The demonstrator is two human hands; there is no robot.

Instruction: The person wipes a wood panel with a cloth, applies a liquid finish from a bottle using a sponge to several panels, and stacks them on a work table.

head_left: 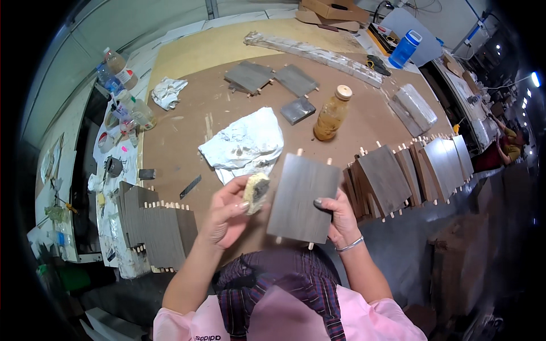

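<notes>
My left hand [226,213] grips a small stained sponge pad [256,191] and holds it against the left edge of a dark grey wood panel [301,199]. My right hand [338,219] holds that panel by its right edge, thumb on its face. Short wooden dowels stick out of the panel's top and bottom edges. Both hands are above the near edge of the brown work table [193,113].
A row of similar dowelled panels [409,167] leans at the right, another stack [156,224] at the left. A crumpled white cloth [244,145], an amber bottle [333,113], flat grey panels [273,79], a blue bottle [405,48] and several small bottles [122,85] stand around.
</notes>
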